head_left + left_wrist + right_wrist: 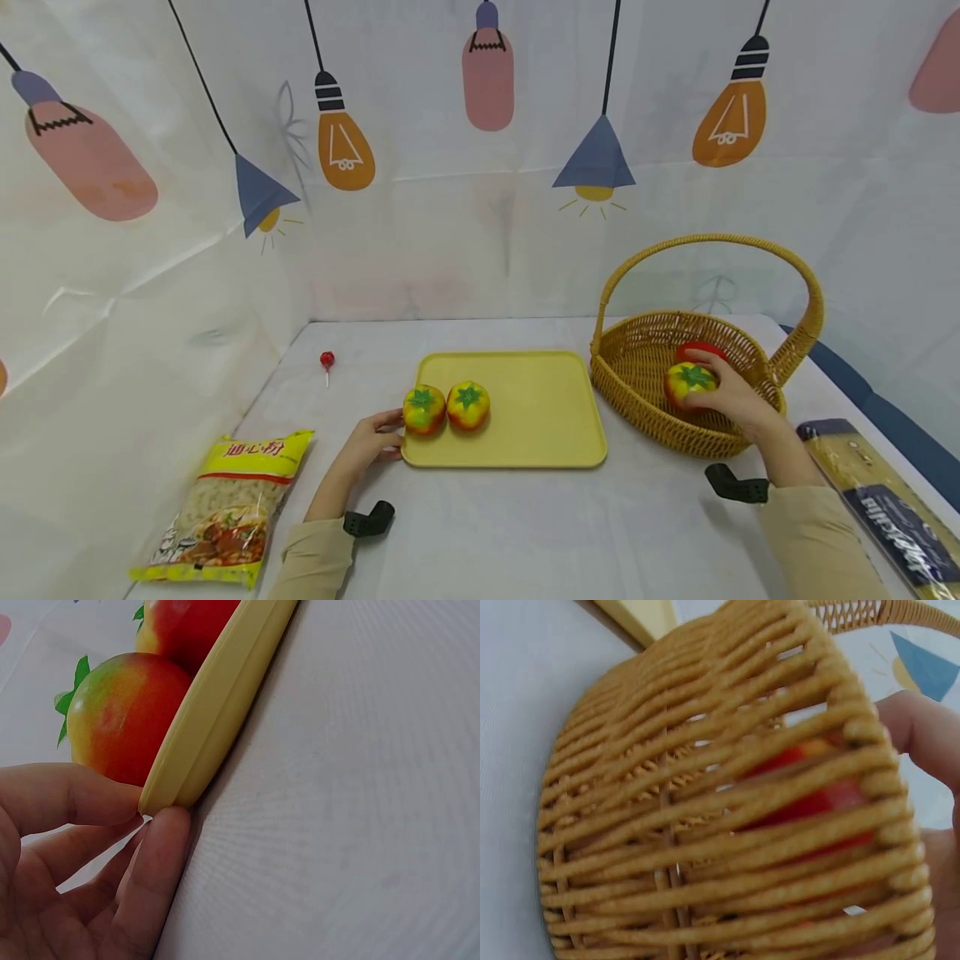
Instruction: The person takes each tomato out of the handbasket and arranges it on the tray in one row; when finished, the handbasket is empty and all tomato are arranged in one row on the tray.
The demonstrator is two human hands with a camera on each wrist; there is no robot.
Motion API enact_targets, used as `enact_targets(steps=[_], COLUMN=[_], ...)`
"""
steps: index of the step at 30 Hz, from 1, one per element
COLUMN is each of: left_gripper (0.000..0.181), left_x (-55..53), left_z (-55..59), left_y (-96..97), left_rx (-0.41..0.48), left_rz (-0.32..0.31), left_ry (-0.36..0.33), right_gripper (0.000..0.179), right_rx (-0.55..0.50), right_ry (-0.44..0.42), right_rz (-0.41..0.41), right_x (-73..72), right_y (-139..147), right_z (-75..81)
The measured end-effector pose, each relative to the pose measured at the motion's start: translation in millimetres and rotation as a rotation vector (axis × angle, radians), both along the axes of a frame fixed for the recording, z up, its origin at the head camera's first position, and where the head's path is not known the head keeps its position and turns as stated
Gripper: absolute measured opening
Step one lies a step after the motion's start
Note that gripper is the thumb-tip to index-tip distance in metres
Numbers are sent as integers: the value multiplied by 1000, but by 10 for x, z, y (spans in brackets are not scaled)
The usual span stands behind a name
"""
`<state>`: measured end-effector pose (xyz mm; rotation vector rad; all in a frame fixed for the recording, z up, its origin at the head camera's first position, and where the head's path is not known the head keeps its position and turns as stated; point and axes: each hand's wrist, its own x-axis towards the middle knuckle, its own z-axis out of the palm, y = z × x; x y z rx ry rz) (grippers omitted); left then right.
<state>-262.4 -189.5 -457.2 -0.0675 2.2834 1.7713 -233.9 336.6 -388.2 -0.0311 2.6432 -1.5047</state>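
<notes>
At the left edge of a yellow tray [536, 408], my left hand [369, 443] pinches the rim between thumb and finger. Two red-and-yellow toy tomatoes [468, 406] with green star-shaped leaves sit side by side on the tray's left part, close to that hand. My right hand [731, 396] reaches inside a wicker basket [637, 408] and grips another toy tomato [686, 382] of the same kind. Behind it in the basket is a red object [702, 347], partly hidden by the hand. Through the weave, the right wrist view shows red patches and part of my right hand [930, 742].
The basket's tall arched handle [708, 239] rises over its opening. A bag of pasta [228, 508] lies at the left and a red lollipop [327, 360] at the back left. Right of my right forearm is a long flat package [885, 500]. A patterned sheet hangs behind the table.
</notes>
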Motion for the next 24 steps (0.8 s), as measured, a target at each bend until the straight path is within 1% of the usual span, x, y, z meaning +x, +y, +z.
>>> enact_targets(steps=[9, 14, 18, 21, 24], left_gripper=[57, 57, 58, 57, 57], left_x=[-10, -7, -10, -17, -23], left_z=[-37, -21, -19, -26, -36], left_y=[-2, 2, -5, -7, -5], left_rx=[-6, -13, -10, -5, 3], left_rz=[11, 14, 2, -1, -2], left_ry=[2, 3, 2, 2, 2], right_gripper=[87, 85, 81, 79, 80], right_rx=[-65, -104, -125, -134, -140], right_ry=[115, 190, 243, 270, 278], right_rz=[-62, -71, -78, -85, -89], right_x=[28, 56, 84, 91, 88], right_y=[-155, -243, -300, -332, -364], right_z=[117, 192, 228, 231, 235])
